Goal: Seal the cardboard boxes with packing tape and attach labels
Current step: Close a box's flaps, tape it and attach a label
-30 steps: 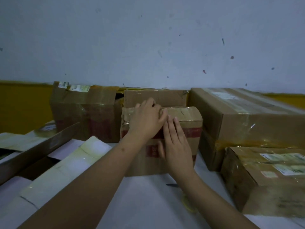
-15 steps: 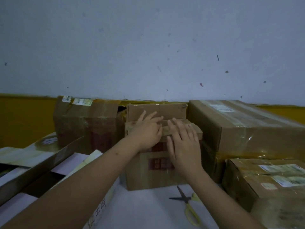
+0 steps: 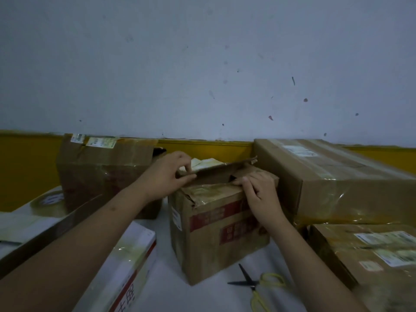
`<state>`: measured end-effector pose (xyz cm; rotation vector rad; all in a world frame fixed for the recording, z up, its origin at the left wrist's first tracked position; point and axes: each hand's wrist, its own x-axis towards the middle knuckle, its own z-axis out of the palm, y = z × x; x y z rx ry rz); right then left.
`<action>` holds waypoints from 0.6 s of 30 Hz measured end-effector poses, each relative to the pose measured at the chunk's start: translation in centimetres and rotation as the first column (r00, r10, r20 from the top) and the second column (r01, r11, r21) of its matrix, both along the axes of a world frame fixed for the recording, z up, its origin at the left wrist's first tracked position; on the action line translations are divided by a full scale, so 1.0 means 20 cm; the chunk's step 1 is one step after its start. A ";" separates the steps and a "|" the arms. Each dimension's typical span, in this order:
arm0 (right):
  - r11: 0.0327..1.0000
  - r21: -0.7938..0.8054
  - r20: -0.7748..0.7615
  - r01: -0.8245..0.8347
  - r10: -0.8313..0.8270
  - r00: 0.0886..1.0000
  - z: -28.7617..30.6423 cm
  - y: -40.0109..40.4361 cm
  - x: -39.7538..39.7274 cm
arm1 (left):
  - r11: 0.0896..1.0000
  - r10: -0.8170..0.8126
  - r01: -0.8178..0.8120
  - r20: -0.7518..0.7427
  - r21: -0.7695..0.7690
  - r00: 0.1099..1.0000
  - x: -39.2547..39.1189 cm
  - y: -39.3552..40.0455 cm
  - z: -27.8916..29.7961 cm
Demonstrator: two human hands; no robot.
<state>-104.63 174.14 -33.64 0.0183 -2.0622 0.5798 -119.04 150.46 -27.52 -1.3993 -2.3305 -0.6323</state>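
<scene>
A small brown cardboard box (image 3: 216, 239) with red print stands in the middle of the white table. Its top flaps are partly raised, and something pale shows inside. My left hand (image 3: 168, 174) pinches the edge of the far flap at the box's top left. My right hand (image 3: 258, 190) lies over the near right top edge, fingers curled onto the flap there. A roll of clear packing tape (image 3: 50, 202) sits on a flat carton at the left. Yellow-handled scissors (image 3: 258, 287) lie on the table in front of the box.
A taped brown box (image 3: 101, 172) with labels stands behind on the left. A long taped carton (image 3: 333, 176) lies at the right, stacked above a labelled box (image 3: 371, 255). A white carton (image 3: 126, 262) with red print lies near left. A grey wall with a yellow band rises behind.
The view has come closer to the box. My hands moved from pressing its front top edge to its flaps, and the far flap now stands lifted, showing the inside.
</scene>
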 end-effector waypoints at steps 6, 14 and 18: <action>0.981 -0.114 0.182 0.160 -0.137 0.974 0.03 -0.05 -0.02 | 0.985 -0.152 0.075 0.588 0.153 0.794 0.07 -0.01 -0.07; 0.967 -0.112 0.581 0.230 -0.124 0.804 0.14 -0.09 -0.06 | 0.990 -0.075 0.126 0.545 -0.058 0.835 0.19 -0.08 -0.03; 0.983 -0.090 0.740 0.162 -0.043 0.671 0.23 -0.07 -0.13 | 0.955 -0.056 0.182 0.458 -0.235 0.887 0.32 -0.07 0.03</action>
